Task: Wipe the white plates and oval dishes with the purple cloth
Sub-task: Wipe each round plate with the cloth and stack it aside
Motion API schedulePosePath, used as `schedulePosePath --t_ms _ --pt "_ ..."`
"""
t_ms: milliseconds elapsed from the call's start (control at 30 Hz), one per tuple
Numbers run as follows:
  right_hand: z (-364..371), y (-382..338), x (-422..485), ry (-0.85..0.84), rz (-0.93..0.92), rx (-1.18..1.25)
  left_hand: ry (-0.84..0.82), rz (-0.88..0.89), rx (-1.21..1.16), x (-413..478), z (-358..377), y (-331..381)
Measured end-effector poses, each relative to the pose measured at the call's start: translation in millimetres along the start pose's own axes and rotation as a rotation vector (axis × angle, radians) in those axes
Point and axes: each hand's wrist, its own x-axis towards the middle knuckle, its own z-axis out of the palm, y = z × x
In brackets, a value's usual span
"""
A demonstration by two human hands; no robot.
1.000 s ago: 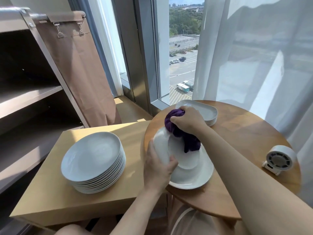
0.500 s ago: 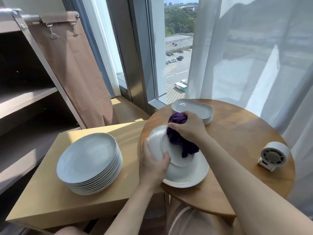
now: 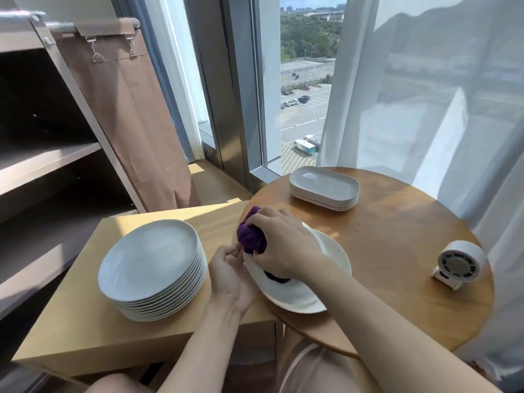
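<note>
Bracing white plate (image 3: pixel 295 293), pinched in left hand (image 3: pixel 231 275) at counter's (image 3: pixel 397 251) left edge, against purple cloth (image 3: pixel 251 236) clutched in right hand (image 3: pixel 286 245).

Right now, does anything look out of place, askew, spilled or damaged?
Nothing stands out. The round plate stack and oval dish stack sit even. Only the plate being wiped is tilted, its rim held by the left hand while the right hand presses the purple cloth on it.
</note>
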Motion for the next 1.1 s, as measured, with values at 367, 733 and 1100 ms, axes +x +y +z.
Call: schedulePosePath --t_ms 367,733,1100 --pt "21 -3 -74 -0.089 -0.146 -0.121 0.119 -0.095 0.062 2 -4 0" --pt "-1 25 -76 -0.009 0.023 0.332 0.192 0.005 0.351 6 1 -9" --pt "-8 37 -18 0.050 0.180 0.381 0.162 0.024 0.448 9 -3 -9"
